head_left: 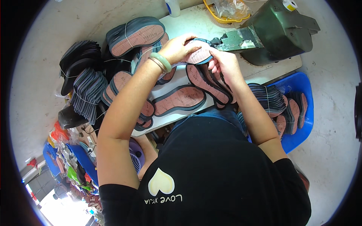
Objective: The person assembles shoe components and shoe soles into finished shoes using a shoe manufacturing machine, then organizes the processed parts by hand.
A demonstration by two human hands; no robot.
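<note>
Left hand (177,49) and right hand (224,64) both gripped one pink-faced insole (198,55) at 12 o'clock on the table (181,28), pressing its edge to the green machine's nose (237,39), apparently for feeding; loose insoles (181,100) lay just beneath

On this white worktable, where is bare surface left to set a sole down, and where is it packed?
Bare white table lies behind the hands, between the white bottle and the dark green machine. Both hands, left hand and right hand, hold a pink-and-grey insole. Bundled soles crowd the left; the blue bin is full.
</note>
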